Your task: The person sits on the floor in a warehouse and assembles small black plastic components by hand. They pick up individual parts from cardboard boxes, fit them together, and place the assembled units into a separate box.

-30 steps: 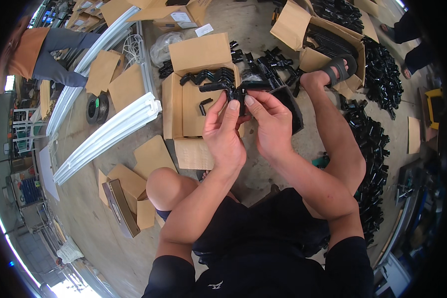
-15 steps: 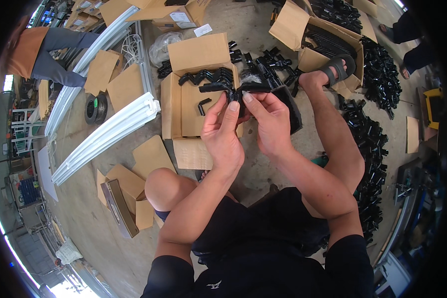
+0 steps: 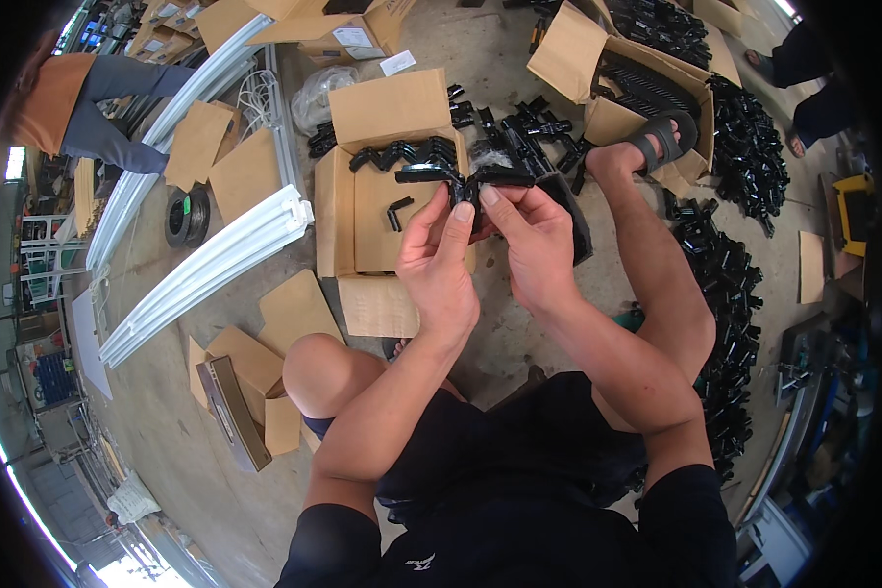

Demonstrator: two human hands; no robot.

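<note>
My left hand [image 3: 443,257] pinches a black angled bracket [image 3: 421,174] between thumb and fingers. In my right hand [image 3: 539,245] is a matching black bracket [image 3: 507,178], gripped the same way. The two pieces meet side by side at their lower legs, with their upper arms pointing outward to left and right. My fingers hide part of the lower legs. Behind and below them stands an open cardboard box [image 3: 337,220]. A row of similar black brackets [image 3: 402,154] lies along its far side, and a single bracket [image 3: 396,214] rests on its bottom.
Loose black parts [image 3: 534,127] lie beyond the box. A second open carton [image 3: 606,116] and a long heap of black pieces [image 3: 720,294] are to the right. White metal profiles [image 3: 206,279] and flattened cardboard [image 3: 250,358] lie left. Other people stand at far left [image 3: 118,108] and far right [image 3: 804,78].
Both brackets have tilted slightly in my fingers, showing more of their long faces. My hands stay almost in place, and the whole view has shifted a little.
</note>
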